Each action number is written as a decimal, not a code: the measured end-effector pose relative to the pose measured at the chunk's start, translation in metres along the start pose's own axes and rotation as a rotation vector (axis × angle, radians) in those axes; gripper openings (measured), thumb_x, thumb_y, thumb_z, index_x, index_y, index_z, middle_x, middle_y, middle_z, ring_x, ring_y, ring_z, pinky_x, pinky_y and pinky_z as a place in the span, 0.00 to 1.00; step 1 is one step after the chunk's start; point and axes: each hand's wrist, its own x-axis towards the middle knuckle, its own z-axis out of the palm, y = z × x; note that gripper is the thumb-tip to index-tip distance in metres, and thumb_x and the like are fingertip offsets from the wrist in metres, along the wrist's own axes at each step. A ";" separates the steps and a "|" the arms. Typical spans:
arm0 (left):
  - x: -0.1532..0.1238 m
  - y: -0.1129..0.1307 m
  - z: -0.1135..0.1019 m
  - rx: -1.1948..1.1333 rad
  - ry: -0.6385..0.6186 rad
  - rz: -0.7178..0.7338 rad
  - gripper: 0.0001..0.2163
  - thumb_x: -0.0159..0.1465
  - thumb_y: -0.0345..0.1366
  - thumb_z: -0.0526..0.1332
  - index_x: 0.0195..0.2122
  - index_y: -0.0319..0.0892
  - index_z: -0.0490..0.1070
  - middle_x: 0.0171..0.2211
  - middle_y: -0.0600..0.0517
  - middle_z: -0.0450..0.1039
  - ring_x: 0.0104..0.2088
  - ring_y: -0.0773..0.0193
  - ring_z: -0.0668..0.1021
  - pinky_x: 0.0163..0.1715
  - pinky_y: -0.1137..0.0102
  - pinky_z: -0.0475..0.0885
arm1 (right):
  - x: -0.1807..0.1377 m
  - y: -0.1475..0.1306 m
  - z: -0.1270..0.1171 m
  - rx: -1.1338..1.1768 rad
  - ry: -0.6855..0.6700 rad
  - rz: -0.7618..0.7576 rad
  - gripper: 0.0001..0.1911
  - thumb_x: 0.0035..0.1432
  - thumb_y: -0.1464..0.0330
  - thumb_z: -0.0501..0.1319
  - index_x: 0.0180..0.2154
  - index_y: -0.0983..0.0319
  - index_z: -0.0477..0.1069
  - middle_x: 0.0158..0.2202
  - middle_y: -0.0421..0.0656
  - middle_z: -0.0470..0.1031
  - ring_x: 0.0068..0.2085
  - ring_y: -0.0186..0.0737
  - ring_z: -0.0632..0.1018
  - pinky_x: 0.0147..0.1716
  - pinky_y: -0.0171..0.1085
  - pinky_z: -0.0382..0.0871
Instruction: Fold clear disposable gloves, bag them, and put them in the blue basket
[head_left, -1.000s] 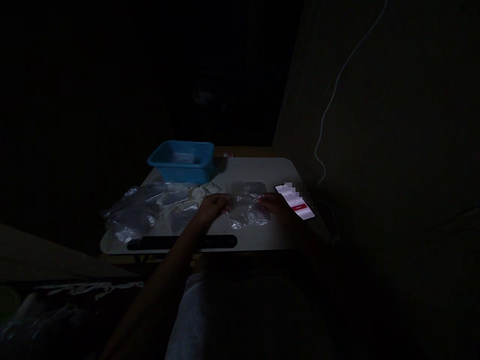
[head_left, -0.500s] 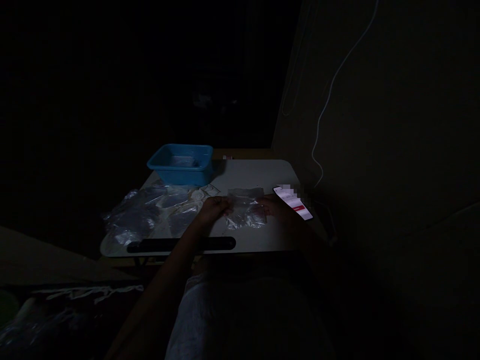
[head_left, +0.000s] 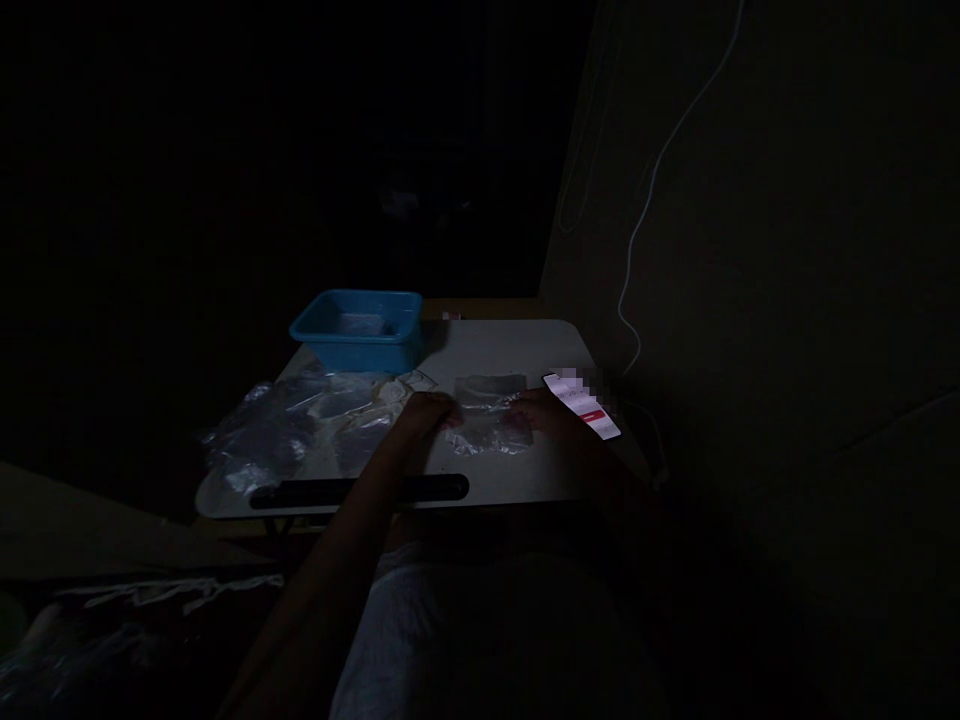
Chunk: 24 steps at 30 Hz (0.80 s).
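The white tabletop [head_left: 495, 345] carries a loose heap of clear bags [head_left: 300, 430] along its left edge and a blue tub [head_left: 358, 335] at its far left corner. Near the middle, just back from the near edge, a small clear bag [head_left: 487, 428] is stretched between the two hands. The left hand [head_left: 426, 413] pinches its left end and the right hand [head_left: 541, 412] its right end.

Over the last second the bag has drawn up from a crumpled droop into a flatter, tauter strip, so it is being smoothed or pulled straight. Its long axis runs left to right, parallel to the near edge. In this dim light its mouth end probably cannot be made out. A lit phone [head_left: 583, 405] lies by the right edge.
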 end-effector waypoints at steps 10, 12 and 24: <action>-0.003 0.000 -0.001 -0.006 -0.002 0.018 0.06 0.45 0.32 0.64 0.20 0.37 0.69 0.14 0.52 0.70 0.18 0.67 0.74 0.20 0.75 0.68 | -0.006 -0.006 0.006 0.085 0.046 0.023 0.01 0.45 0.72 0.60 0.25 0.63 0.70 0.23 0.39 0.75 0.26 0.33 0.77 0.28 0.32 0.70; -0.004 0.000 -0.001 -0.008 -0.003 0.022 0.06 0.45 0.32 0.64 0.20 0.37 0.68 0.14 0.52 0.70 0.18 0.67 0.74 0.19 0.75 0.68 | -0.006 -0.006 0.006 0.085 0.066 0.017 0.02 0.45 0.73 0.59 0.24 0.63 0.70 0.22 0.38 0.74 0.25 0.33 0.76 0.26 0.31 0.69; -0.008 0.004 -0.005 -0.051 -0.016 0.000 0.04 0.45 0.29 0.64 0.23 0.36 0.70 0.14 0.53 0.70 0.17 0.68 0.73 0.17 0.76 0.66 | -0.002 0.003 -0.002 0.050 0.013 -0.066 0.03 0.43 0.69 0.62 0.24 0.63 0.71 0.21 0.39 0.74 0.26 0.34 0.76 0.25 0.31 0.70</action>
